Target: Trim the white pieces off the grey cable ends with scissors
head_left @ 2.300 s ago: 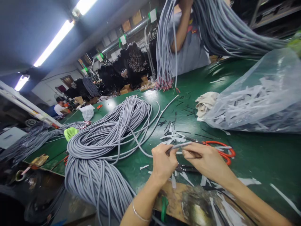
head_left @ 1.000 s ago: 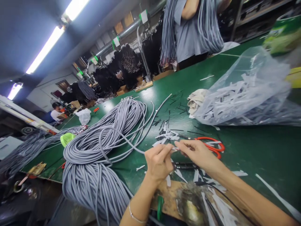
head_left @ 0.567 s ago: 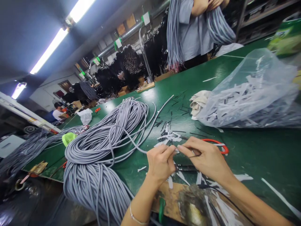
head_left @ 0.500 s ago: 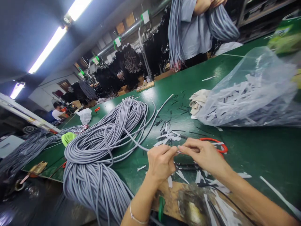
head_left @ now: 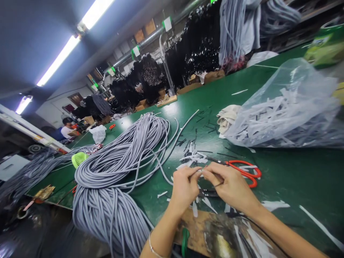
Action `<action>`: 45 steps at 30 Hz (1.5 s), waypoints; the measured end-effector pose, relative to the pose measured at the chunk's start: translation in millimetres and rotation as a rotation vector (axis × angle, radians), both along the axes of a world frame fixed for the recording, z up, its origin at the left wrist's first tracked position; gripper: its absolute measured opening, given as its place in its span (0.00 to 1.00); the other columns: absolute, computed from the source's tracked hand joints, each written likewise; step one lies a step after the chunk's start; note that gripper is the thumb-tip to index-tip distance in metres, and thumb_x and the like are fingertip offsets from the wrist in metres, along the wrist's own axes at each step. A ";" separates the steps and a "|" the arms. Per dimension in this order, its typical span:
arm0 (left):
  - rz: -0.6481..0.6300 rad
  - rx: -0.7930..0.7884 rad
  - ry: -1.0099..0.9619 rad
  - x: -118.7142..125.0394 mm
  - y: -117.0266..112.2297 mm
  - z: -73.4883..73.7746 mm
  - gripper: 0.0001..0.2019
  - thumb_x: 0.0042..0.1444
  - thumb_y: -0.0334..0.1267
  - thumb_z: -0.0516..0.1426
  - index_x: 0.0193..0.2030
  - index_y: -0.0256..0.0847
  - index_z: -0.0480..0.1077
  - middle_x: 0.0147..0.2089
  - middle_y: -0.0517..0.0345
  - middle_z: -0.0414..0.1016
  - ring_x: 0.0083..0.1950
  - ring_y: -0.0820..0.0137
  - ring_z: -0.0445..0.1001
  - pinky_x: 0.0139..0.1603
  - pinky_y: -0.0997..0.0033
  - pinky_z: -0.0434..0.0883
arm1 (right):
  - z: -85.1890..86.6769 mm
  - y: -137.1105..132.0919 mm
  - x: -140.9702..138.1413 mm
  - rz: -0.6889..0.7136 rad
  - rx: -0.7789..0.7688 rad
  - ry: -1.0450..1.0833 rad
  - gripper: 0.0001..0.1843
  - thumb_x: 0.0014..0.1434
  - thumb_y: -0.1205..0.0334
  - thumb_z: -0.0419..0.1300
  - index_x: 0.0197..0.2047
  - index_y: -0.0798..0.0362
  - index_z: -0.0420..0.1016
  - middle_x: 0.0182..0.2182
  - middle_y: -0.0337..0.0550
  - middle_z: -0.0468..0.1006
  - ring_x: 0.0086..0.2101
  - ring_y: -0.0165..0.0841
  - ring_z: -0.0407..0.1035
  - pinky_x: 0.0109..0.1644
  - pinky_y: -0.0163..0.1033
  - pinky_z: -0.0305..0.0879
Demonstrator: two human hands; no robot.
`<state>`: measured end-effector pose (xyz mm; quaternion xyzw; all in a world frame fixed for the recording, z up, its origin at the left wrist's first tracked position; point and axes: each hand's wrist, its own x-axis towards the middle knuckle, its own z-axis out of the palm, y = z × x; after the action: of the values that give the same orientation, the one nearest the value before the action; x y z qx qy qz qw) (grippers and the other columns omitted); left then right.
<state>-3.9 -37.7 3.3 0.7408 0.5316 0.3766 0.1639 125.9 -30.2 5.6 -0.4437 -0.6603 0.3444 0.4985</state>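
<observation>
Green workbench [head_left: 282,172] is stretching away under fluorescent tubes, with black cable bundles [head_left: 150,73] hanging at the back. Far left, a green plastic basket [head_left: 79,159] is sitting near the bench edge. Just beside it, a big coil of grey cable [head_left: 118,168] is lying heaped, part of it spilling over the near edge. One strand is looping out of the coil toward me. My left hand [head_left: 185,186] is closing on that strand's cable end [head_left: 199,171], thumb and fingers clamped around it. My right hand [head_left: 231,184] is meeting it fingertip to fingertip, thumb and forefinger pinching the tip of the same cable end. Both hands are hovering just above the bench near its front edge. White sheath offcuts [head_left: 192,157] are lying scattered just behind them. Red-handled scissors [head_left: 240,164] are lying just beyond my right hand. Further right, a crumpled white cloth [head_left: 228,118] is touching a clear plastic bag [head_left: 290,107] stuffed with offcuts.
</observation>
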 end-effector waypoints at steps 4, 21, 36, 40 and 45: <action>0.052 0.181 0.310 5.7 -2.3 -10.9 0.14 0.55 0.23 0.48 0.32 0.38 0.73 0.26 0.56 0.70 0.27 0.71 0.68 0.28 0.75 0.66 | -5.5 1.5 -3.2 0.039 -0.142 0.124 0.26 0.49 0.37 0.54 0.16 0.52 0.63 0.14 0.38 0.65 0.19 0.28 0.59 0.22 0.34 0.57; 0.048 0.194 -0.019 -9.0 2.2 -7.5 0.12 0.58 0.26 0.47 0.48 0.39 0.61 0.32 0.56 0.74 0.31 0.69 0.73 0.34 0.72 0.70 | -22.3 23.1 30.5 -0.052 0.045 -0.740 0.04 0.42 0.60 0.63 0.25 0.50 0.76 0.25 0.43 0.77 0.28 0.39 0.71 0.29 0.39 0.61; -0.100 0.238 -0.116 -14.2 0.0 3.0 0.15 0.60 0.28 0.43 0.46 0.38 0.69 0.40 0.51 0.76 0.39 0.68 0.73 0.41 0.70 0.70 | -16.9 16.0 10.3 -0.139 0.096 -0.436 0.14 0.61 0.61 0.42 0.30 0.49 0.66 0.21 0.40 0.73 0.22 0.34 0.69 0.24 0.34 0.59; -0.222 0.325 -0.149 -14.6 -1.7 5.8 0.15 0.55 0.26 0.45 0.32 0.39 0.71 0.26 0.58 0.68 0.26 0.74 0.65 0.28 0.76 0.64 | -5.4 12.5 13.1 -0.061 0.089 -0.166 0.21 0.62 0.47 0.39 0.34 0.50 0.67 0.23 0.41 0.74 0.25 0.34 0.70 0.28 0.35 0.64; -0.263 0.551 -0.144 -13.1 -2.7 7.2 0.13 0.49 0.24 0.46 0.23 0.38 0.69 0.24 0.59 0.63 0.22 0.77 0.60 0.22 0.79 0.58 | -4.7 6.1 13.6 0.140 0.220 -0.169 0.23 0.63 0.47 0.41 0.34 0.51 0.71 0.28 0.43 0.77 0.30 0.34 0.72 0.33 0.35 0.66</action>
<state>-17.0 -40.4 10.5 0.7911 0.2963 0.5334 0.0416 139.5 -24.1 0.9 -0.3669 -0.7628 0.2654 0.4616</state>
